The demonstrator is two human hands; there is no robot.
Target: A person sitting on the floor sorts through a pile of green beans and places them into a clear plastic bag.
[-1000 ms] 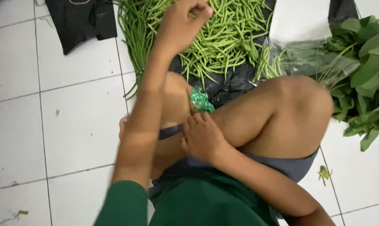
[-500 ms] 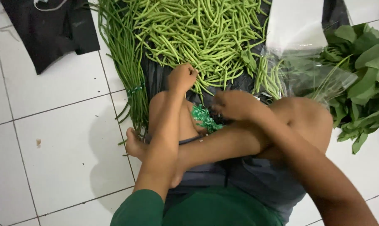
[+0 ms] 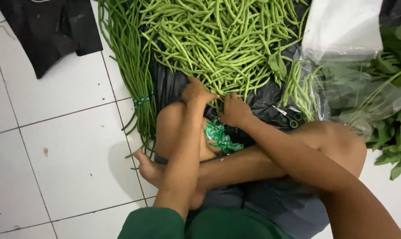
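- Lying heaped on a black plastic sheet (image 3: 174, 90) on the floor, straight ahead of the crossed legs: a big loose pile of green beans (image 3: 218, 40), unsorted and spilling toward the knees.
- Judging by that heap, looking mostly undone; only one tied bundle of long beans (image 3: 129, 66) lying finished along the left edge of the sheet, cinched with a green band (image 3: 141, 100).
- Waiting between the shins, just behind the hands: a small tangle of green ties (image 3: 219, 137), apparently plenty left.
- Reaching into the near edge of the pile with the left hand (image 3: 195, 92), wrist bent down, forearm running straight out over the left shin, fingers curled together on a few beans; exactly how many being pinched, impossible to tell.
- Meeting it from the other side with the right hand (image 3: 235, 110), forearm crossing over the right knee, fingers bent and drawn close over the bean ends, thumb tucked, tips hidden among the pods.
- Sitting almost touching, both hands, palms down, gathering at the same spot.
- Lying just right of the right hand on the sheet: small scissors (image 3: 289, 116), untouched.
- Resting farther right: a clear plastic bag (image 3: 342, 75) holding some beans, then leafy greens (image 3: 397, 110) at the edge.
- Lying well apart at upper left on the white tiled floor (image 3: 63, 141): a dark cloth (image 3: 50, 31).
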